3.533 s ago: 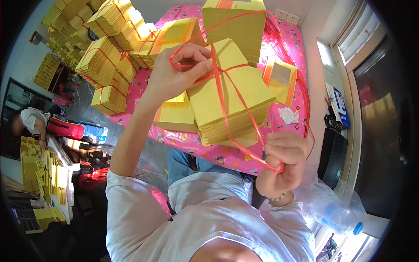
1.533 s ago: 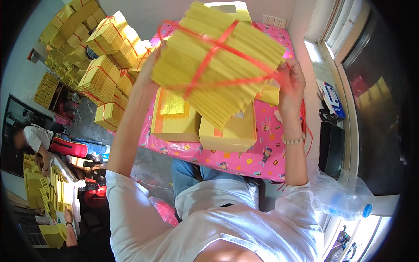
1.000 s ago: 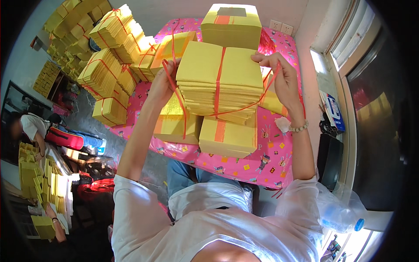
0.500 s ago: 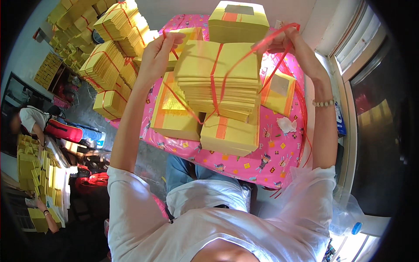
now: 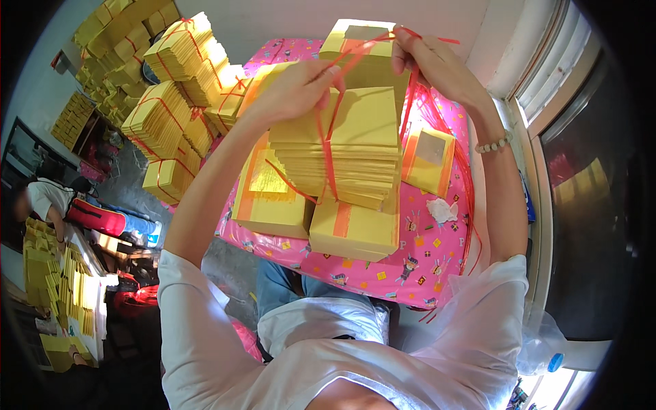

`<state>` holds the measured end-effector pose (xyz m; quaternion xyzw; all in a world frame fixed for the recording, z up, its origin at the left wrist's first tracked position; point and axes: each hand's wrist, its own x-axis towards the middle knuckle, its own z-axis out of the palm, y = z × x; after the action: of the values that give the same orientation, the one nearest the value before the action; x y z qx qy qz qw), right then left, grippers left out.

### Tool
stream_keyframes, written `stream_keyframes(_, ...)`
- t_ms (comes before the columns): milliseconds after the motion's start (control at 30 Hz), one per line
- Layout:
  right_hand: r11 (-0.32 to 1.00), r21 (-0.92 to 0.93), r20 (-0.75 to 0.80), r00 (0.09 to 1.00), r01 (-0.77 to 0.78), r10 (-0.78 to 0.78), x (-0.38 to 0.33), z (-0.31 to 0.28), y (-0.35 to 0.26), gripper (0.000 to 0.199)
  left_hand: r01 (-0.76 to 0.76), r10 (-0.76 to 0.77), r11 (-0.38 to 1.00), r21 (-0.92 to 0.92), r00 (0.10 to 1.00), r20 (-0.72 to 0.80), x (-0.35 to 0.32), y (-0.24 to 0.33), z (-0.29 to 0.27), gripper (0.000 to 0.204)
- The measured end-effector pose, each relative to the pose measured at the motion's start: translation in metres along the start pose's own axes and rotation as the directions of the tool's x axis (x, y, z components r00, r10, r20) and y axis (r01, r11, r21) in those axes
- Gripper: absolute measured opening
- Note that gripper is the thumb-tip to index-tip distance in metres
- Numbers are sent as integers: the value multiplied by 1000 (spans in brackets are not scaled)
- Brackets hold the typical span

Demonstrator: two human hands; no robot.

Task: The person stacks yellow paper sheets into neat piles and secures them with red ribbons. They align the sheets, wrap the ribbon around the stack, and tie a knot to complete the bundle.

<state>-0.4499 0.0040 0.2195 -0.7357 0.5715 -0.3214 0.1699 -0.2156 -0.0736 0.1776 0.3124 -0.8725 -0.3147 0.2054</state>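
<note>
Paper stack, likely heavy and floppy, sits at 12 o'clock; left hand and right hand each pinch thin red string closed, best gripped by that binding.

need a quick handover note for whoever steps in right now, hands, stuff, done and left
Left hand: pinching the thin red plastic string on top of the tall stack of yellow paper sheets.
Right hand: gripping the string ends at the far edge.
Stack sits on the pink patterned table cover.
Done: string wrapped around the stack.
Left: knot not visible; looks untied.
</note>
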Motion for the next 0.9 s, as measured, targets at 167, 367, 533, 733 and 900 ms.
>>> stream_keyframes(167,908,396,91,990,-136,108,15,4,-38,47,-228,233,972,64,968,-93,10,5,20,36)
stream_keyframes(367,847,526,60,997,-77,54,29,31,-49,37,-147,139,942,302,989,48,-6,42,30,41)
stream_keyframes(533,862,495,-20,993,110,-116,24,33,-38,34,-348,338,935,-68,932,-130,11,10,43,32)
stream_keyframes(733,963,-198,-83,975,184,-204,-26,26,11,34,-111,145,917,-384,988,61,10,18,37,21)
stream_keyframes(900,981,189,46,999,-33,25,-47,27,16,25,-13,87,872,-490,988,129,10,27,34,19)
